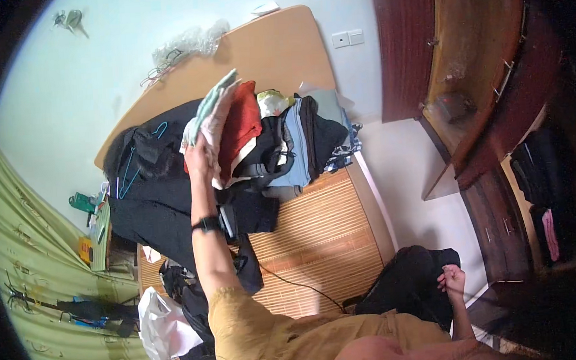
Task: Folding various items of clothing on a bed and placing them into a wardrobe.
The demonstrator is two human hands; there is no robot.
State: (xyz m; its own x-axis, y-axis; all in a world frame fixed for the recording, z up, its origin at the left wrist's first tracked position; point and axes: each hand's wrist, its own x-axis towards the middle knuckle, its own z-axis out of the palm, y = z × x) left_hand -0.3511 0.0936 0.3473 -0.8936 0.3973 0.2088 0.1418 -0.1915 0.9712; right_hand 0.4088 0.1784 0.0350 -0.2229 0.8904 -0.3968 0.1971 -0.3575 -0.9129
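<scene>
My left hand [199,160], with a dark watch on the wrist, grips the near end of a folded pale pink and white garment [209,131]. A folded mint-green cloth [210,104] lies against that garment. Just right of them is a red garment [241,118], in a row of folded clothes with a light blue one [293,152], a black one [328,130] and a blue-and-white checked one [340,156]. My right hand [453,279] hangs beside my black-clad leg at the lower right, its fingers curled and nothing visible in them.
The clothes lie on a bed with a slatted bamboo mat [315,228] and a tan headboard [270,47]. Blue hangers [130,175] rest on dark clothing. A white plastic bag [163,326] sits lower left, near a green curtain [29,235]. A dark red wardrobe door [487,128] stands ajar at right.
</scene>
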